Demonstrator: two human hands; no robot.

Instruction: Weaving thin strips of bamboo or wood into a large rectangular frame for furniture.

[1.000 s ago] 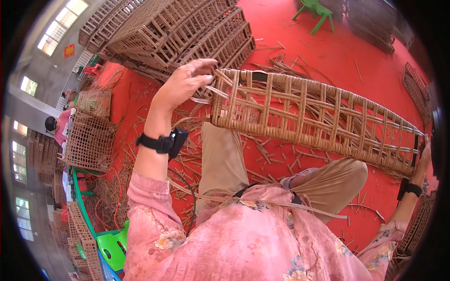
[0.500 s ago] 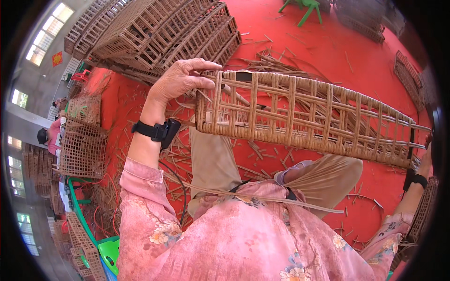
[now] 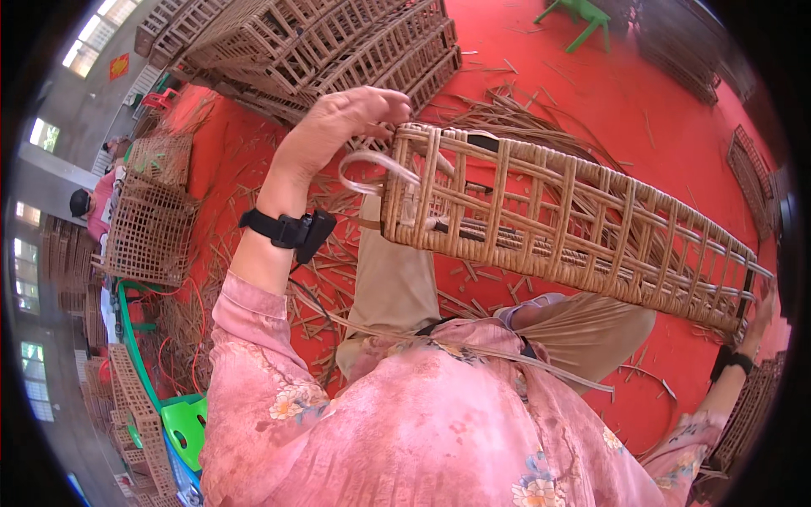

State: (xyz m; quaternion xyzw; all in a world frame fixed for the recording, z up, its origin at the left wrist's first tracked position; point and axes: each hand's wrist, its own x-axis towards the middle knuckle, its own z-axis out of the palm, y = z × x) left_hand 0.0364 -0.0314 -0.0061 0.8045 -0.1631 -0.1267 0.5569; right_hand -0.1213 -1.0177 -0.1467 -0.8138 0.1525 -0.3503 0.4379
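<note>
A long woven wicker frame, with an openwork lattice and wrapped edges, slants across above my lap. My left hand is just at its upper left corner, fingers loosely bent and apart, not wrapped round the rim. A pale flat strip loops out of that end, below my fingers. At the far right end of the frame is my right hand, near the dark picture rim; its fingers are too unclear to show a grip. Another long strip lies across my lap.
Stacked wicker crates stand ahead on the left. Cut strips lie on the red floor. A green stool is at the far side, a green chair at lower left. A person works beside a basket at far left.
My left fingers have lifted slightly from the frame's corner, where they pinched it before. A pale strip now loops out there. The whole view has shifted, so most things appear further right.
</note>
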